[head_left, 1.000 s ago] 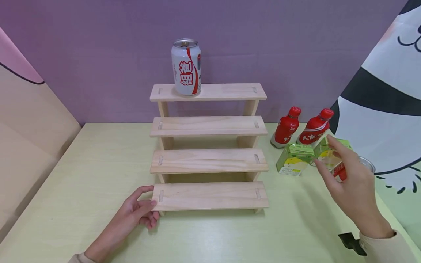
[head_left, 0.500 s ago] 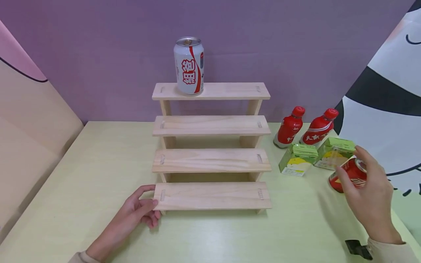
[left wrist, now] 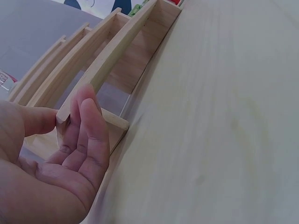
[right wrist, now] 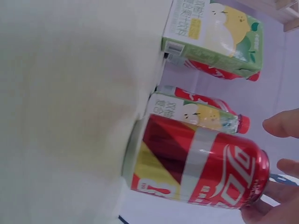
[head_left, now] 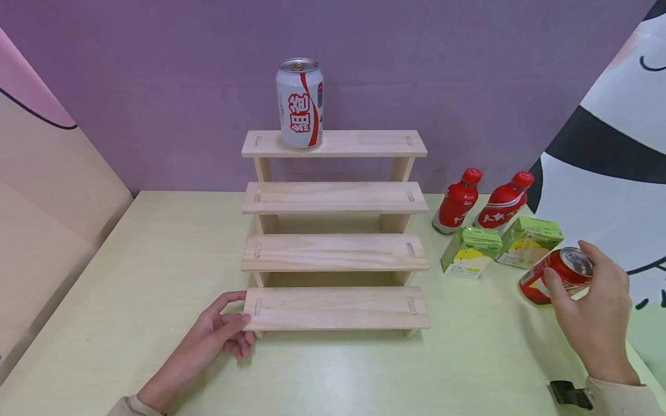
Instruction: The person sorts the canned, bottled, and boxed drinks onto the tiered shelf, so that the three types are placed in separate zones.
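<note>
My left hand [head_left: 210, 335] pinches the left end of the lowest step of a four-tier wooden display stand [head_left: 335, 309], thumb on top and fingers curled beneath. That grip shows close up in the left wrist view, fingers [left wrist: 88, 140] under the board. At the right, my right hand [head_left: 595, 318] is spread around the upper part of a red cola can [head_left: 554, 277] that stands on the table. In the right wrist view a gap shows between a fingertip [right wrist: 280, 125] and the can [right wrist: 201, 163]; other fingers reach behind its top.
A white can with red lettering [head_left: 300, 104] stands on the stand's top tier, left of its middle. Two green juice boxes [head_left: 470, 252] and two red bottles [head_left: 458, 200] are grouped between stand and can. A purple backdrop [head_left: 364, 63] rises behind the table.
My right hand has moved right and slightly down, from in front of the juice boxes to around the red can. My left hand keeps its hold on the stand.
</note>
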